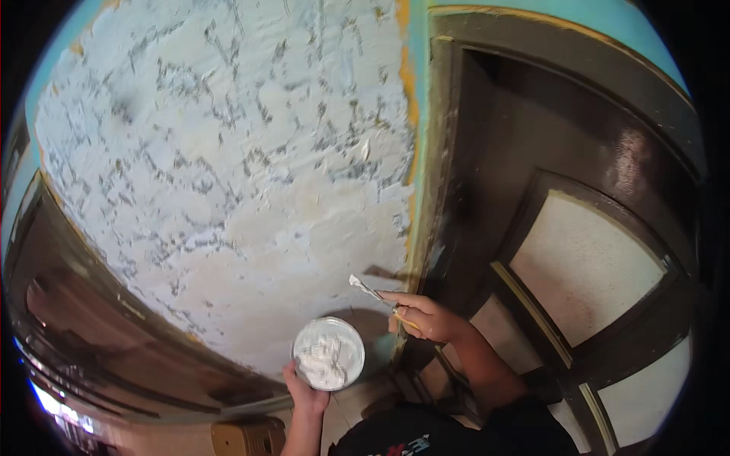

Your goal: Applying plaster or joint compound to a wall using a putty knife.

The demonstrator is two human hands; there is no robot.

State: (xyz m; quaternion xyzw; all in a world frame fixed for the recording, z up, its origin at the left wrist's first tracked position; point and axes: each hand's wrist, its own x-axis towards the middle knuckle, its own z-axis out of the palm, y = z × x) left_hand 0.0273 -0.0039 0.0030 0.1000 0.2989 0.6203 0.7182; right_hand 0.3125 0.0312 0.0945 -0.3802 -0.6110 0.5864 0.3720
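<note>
My left hand (306,391) grips the near-left rim of a round, shallow metal bowl (352,334). Lumpy white paste, like wall putty, (323,362) covers part of its inside. To the right, my right hand (418,315) is closed on the yellow handle of a putty knife (370,290). Its blade points up and left, with a dab of white paste at the tip. The tip is above the bowl and in front of the wall (304,243); whether it touches the wall I cannot tell. White filler covers the wall, with many dark pits and scratches showing through higher up.
A dark brown door with pale panels (585,258) and its dark frame stand at the right. Another dark wooden door or panel (114,327) curves along the left. A brown stool (247,437) is on the tiled floor below. Turquoise paint and an orange-yellow strip (408,83) border the filled wall.
</note>
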